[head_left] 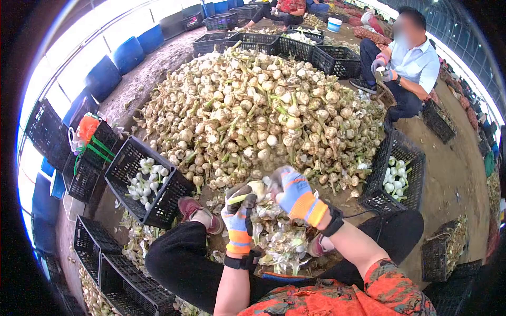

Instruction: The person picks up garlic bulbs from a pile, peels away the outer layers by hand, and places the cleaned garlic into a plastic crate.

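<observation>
My left hand [239, 213], in a grey, blue and orange work glove, is closed around a garlic bulb [257, 189] with its pale green stem lying across the fingers. Just right of the bulb is my right hand [295, 190] in a matching glove. Its fingertips are smeared by motion, so I cannot make out whether they hold anything. Below both hands, peeled garlic skins and leaves [282, 239] lie heaped between my legs. A large pile of untrimmed garlic [247, 105] rises in front of me.
A black crate [182, 192] with cleaned white bulbs stands at my left, another such crate [416, 192] at my right. More black crates [126, 284] lie at lower left. Across the pile, a co-worker [414, 60] sits holding a bulb. Blue barrels [103, 76] line the left wall.
</observation>
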The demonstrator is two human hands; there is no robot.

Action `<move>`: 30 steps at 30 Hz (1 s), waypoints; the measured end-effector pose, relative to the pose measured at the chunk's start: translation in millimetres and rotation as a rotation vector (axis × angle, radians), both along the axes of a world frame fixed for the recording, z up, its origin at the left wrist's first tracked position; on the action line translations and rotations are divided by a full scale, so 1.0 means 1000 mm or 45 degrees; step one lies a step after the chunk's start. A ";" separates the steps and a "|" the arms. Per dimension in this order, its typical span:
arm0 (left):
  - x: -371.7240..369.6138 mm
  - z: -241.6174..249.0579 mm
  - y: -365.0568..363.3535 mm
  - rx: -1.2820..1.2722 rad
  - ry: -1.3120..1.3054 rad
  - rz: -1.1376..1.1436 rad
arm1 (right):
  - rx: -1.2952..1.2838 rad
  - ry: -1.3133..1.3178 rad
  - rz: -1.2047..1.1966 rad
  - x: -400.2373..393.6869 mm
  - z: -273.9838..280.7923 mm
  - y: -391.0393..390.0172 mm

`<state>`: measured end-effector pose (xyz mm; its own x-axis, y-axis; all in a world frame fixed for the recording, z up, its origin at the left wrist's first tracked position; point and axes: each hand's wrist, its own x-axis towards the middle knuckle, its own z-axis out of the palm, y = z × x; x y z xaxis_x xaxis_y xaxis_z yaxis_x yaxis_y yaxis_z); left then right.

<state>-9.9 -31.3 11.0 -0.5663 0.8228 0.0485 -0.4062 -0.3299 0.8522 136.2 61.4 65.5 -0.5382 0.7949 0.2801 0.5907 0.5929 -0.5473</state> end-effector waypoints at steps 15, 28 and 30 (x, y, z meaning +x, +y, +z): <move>0.008 0.002 0.003 -0.013 0.296 0.063 | -0.056 -0.054 0.195 -0.009 0.007 -0.011; 0.007 0.000 0.001 -0.011 -0.035 -0.075 | -0.008 -0.018 0.016 -0.009 -0.008 -0.001; 0.004 -0.003 0.000 -0.039 0.020 -0.095 | -0.072 -0.019 -0.021 -0.007 -0.020 0.003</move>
<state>-5.9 -31.5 7.6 -0.5024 0.8641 0.0312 -0.4151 -0.2727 0.8680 129.0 64.0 45.6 -0.5286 0.8181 0.2265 0.6084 0.5513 -0.5709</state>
